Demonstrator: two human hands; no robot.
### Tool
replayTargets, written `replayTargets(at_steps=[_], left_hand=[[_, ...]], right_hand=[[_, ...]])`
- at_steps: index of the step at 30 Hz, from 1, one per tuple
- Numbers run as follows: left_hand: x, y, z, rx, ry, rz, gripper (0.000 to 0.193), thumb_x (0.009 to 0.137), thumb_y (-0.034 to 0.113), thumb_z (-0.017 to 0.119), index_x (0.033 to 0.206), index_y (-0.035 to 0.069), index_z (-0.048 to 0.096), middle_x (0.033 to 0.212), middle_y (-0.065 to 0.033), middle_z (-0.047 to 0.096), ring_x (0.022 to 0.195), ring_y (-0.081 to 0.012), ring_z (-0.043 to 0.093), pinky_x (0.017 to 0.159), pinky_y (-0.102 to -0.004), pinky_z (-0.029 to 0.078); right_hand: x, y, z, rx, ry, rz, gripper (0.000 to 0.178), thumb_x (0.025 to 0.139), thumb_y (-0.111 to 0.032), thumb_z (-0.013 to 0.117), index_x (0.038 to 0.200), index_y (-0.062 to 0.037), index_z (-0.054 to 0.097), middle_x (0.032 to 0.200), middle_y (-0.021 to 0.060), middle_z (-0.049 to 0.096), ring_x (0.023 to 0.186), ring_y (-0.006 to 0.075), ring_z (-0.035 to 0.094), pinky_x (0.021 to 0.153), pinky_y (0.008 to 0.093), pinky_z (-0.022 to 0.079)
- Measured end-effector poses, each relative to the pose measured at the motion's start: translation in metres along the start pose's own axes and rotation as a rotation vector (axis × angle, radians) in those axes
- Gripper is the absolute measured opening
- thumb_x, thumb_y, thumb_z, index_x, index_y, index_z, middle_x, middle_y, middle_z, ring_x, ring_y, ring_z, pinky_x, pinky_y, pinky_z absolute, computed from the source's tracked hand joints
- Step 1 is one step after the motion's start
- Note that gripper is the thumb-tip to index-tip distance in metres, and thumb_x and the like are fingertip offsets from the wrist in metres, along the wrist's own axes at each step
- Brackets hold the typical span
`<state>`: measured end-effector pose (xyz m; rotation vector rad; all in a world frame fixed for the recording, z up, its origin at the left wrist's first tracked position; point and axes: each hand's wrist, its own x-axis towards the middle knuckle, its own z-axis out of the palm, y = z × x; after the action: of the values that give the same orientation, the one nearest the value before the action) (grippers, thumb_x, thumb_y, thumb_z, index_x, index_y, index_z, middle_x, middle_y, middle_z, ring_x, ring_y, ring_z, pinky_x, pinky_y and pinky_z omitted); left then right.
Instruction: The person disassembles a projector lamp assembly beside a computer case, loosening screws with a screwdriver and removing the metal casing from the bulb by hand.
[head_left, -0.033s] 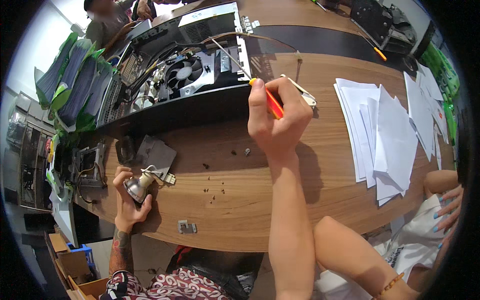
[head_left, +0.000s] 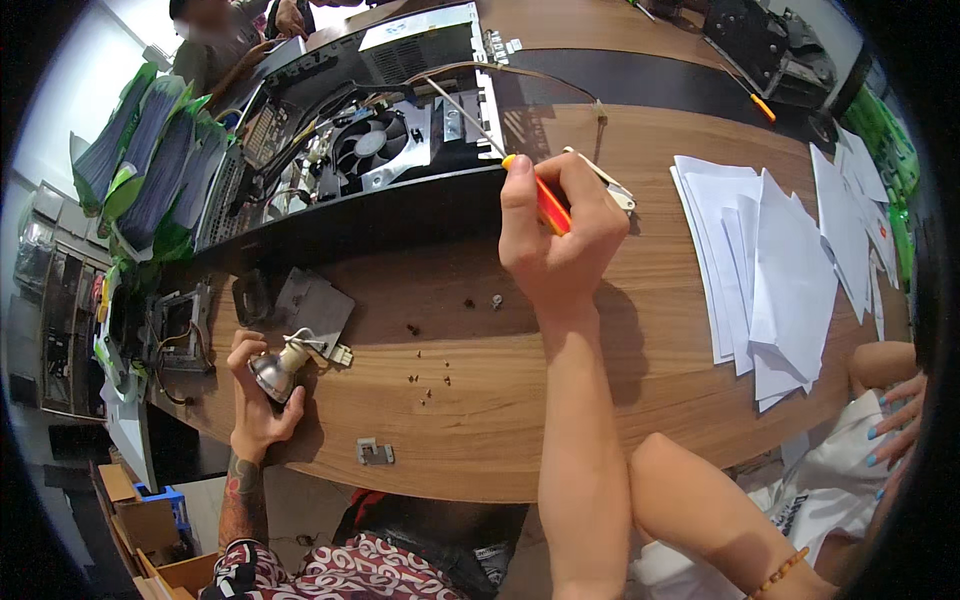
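Note:
My left hand (head_left: 262, 400) is closed around a reflector lamp (head_left: 275, 374) with a shiny silvery bowl and a pale base, at the table's left front. White wires run from the lamp's base to a small connector. In my right hand (head_left: 562, 230) is a screwdriver (head_left: 553, 207) with a red and yellow handle, gripped between thumb and fingers. Its long shaft slants up and left, over the edge of an opened computer case (head_left: 350, 215) with a black fan (head_left: 370, 145) inside. Whether the tip touches anything cannot be told.
Several small screws (head_left: 447, 380) lie mid-table, a metal bracket (head_left: 375, 452) near the front edge. A grey plate (head_left: 315, 305) sits beyond the lamp; paper stacks (head_left: 730, 270) lie right. Another person's arm (head_left: 710, 510) is close beside my right forearm. Another screwdriver (head_left: 762, 107) lies far right.

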<state>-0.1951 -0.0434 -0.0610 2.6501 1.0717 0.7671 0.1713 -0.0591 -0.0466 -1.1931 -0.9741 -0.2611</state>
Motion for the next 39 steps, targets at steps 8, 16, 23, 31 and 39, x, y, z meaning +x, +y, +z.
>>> replayTargets(at_steps=[8, 16, 23, 31, 39], left_hand=[[0.002, -0.001, -0.002, -0.001, 0.005, -0.007, 0.069, 0.071, 0.022, 0.07, 0.125, 0.005, 0.031, 0.116, -0.0206, 0.038, 0.104, -0.0306, 0.042, 0.093, -0.043, 0.037], [0.006, -0.001, 0.003, 0.025, 0.047, 0.104, 0.065, 0.072, 0.019, 0.069, 0.124, 0.004, 0.033, 0.11, -0.0195, 0.039, 0.099, -0.0317, 0.043, 0.092, -0.0422, 0.037], [-0.003, -0.006, 0.005, -0.05, 0.041, 0.0, 0.063, 0.074, 0.017, 0.068, 0.125, 0.004, 0.034, 0.115, -0.0186, 0.039, 0.105, -0.0319, 0.043, 0.097, -0.0421, 0.035], [-0.002, -0.005, 0.009, -0.006, -0.006, -0.007, 0.065, 0.079, 0.021, 0.067, 0.13, 0.004, 0.031, 0.12, -0.0157, 0.036, 0.11, -0.0301, 0.039, 0.101, -0.0424, 0.031], [-0.005, -0.014, 0.007, -0.021, -0.002, -0.034, 0.064, 0.083, 0.022, 0.066, 0.13, 0.003, 0.029, 0.12, -0.0156, 0.036, 0.11, -0.0289, 0.038, 0.1, -0.0411, 0.03]], right_hand=[[0.0, 0.006, 0.003, -0.07, 0.091, 0.028, 0.024, 0.084, -0.017, 0.067, 0.067, -0.0058, 0.053, 0.058, 0.008, 0.053, 0.047, 0.0251, 0.053, 0.047, 0.0337, 0.042], [-0.006, 0.009, 0.003, -0.112, 0.031, -0.031, 0.023, 0.088, -0.02, 0.066, 0.073, -0.0071, 0.055, 0.058, 0.0079, 0.054, 0.049, 0.0234, 0.057, 0.047, 0.033, 0.045], [-0.004, 0.012, -0.002, -0.155, 0.034, -0.039, 0.022, 0.088, -0.018, 0.066, 0.073, -0.0062, 0.055, 0.059, 0.009, 0.056, 0.05, 0.0266, 0.058, 0.048, 0.0357, 0.045], [0.0, 0.019, -0.009, -0.259, 0.082, -0.024, 0.023, 0.087, -0.023, 0.065, 0.073, -0.0069, 0.055, 0.061, 0.0108, 0.06, 0.053, 0.0298, 0.062, 0.049, 0.0375, 0.048], [-0.002, 0.021, -0.003, -0.228, 0.056, -0.021, 0.023, 0.087, -0.023, 0.063, 0.074, -0.0069, 0.053, 0.063, 0.0111, 0.059, 0.055, 0.0318, 0.062, 0.051, 0.0396, 0.05]])
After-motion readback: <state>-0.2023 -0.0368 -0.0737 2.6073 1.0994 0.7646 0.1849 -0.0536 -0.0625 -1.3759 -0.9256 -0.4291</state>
